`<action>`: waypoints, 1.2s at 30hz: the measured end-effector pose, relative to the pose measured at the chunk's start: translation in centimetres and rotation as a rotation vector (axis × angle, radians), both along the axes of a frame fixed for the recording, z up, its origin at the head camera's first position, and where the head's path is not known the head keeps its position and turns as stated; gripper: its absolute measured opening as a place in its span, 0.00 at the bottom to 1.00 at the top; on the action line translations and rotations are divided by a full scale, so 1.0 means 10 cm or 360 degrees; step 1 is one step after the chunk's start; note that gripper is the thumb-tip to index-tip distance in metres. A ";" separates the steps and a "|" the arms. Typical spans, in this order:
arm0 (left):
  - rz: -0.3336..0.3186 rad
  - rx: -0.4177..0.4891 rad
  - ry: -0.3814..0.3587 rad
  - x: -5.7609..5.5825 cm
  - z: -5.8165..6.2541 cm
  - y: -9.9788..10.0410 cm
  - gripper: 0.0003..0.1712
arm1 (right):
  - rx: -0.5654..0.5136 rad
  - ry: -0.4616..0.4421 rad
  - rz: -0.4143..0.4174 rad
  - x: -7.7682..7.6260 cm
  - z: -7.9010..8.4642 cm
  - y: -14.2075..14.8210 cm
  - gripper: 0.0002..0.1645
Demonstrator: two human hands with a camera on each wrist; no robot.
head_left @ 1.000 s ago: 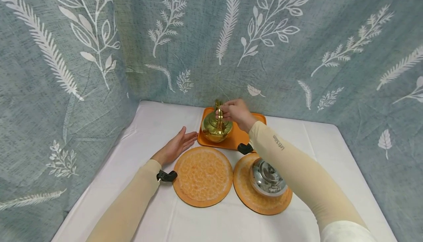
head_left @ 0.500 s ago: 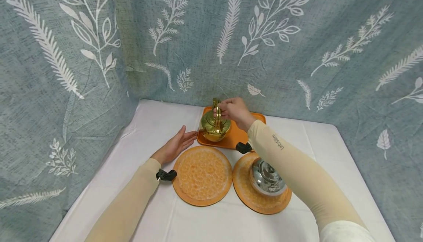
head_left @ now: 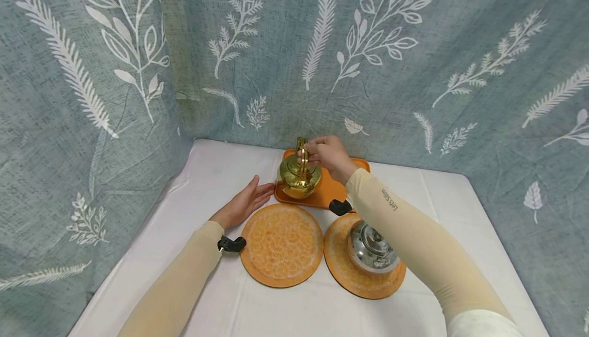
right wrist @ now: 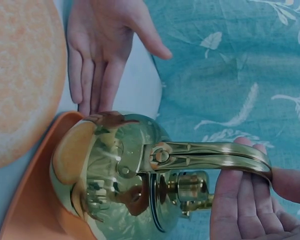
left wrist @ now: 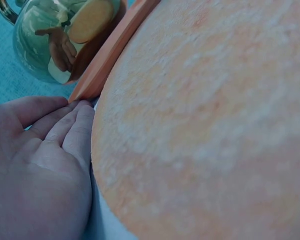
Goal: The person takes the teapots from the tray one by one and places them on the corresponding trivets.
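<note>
A shiny gold teapot (head_left: 299, 177) stands at the left end of an orange tray (head_left: 332, 188). My right hand (head_left: 327, 154) grips its arched handle (right wrist: 205, 156) from the right, fingers curled under the bar and thumb across it in the right wrist view. My left hand (head_left: 246, 201) lies on the table with its fingers straight and the thumb raised. Its fingertips touch or nearly touch the tray's left edge, as the left wrist view shows. Close beside that hand is a round orange placemat (head_left: 282, 245).
A second round placemat (head_left: 340, 260) lies to the right, bearing a silver lidded pot (head_left: 371, 247) partly behind my right forearm. A white cloth covers the table (head_left: 257, 311). Blue-green leaf-patterned curtains (head_left: 276, 61) hang behind and at both sides.
The gold teapot has shifted slightly to the left on the tray, my right hand moving along with it. My left hand stays in place.
</note>
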State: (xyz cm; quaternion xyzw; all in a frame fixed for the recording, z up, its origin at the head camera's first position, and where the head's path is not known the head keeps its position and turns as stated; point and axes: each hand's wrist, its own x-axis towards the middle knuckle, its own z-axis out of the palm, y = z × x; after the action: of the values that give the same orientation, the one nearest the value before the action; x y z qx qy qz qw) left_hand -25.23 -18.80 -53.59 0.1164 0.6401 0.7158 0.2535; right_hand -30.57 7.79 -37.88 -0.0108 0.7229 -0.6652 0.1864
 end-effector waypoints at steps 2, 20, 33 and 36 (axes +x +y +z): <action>-0.0003 0.0002 0.0002 0.00 0.00 0.00 0.52 | -0.0004 -0.0002 0.0001 0.00 -0.01 0.01 0.23; 0.0001 0.0014 0.0020 -0.02 -0.03 -0.01 0.60 | -0.0003 0.0023 -0.0036 0.04 -0.02 0.04 0.21; -0.0012 0.0016 0.0029 -0.02 -0.02 -0.01 0.56 | -0.0030 0.0045 -0.0014 0.08 -0.03 0.07 0.19; -0.0018 0.0010 0.0036 -0.03 -0.04 -0.01 0.60 | -0.0041 0.0039 -0.0004 0.07 -0.03 0.07 0.21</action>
State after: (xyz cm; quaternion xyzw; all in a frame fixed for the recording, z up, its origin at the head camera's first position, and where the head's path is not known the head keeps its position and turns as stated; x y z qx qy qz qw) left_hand -25.50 -18.85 -53.94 0.1291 0.6401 0.7150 0.2499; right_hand -29.84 8.45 -38.17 -0.0204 0.7165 -0.6746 0.1767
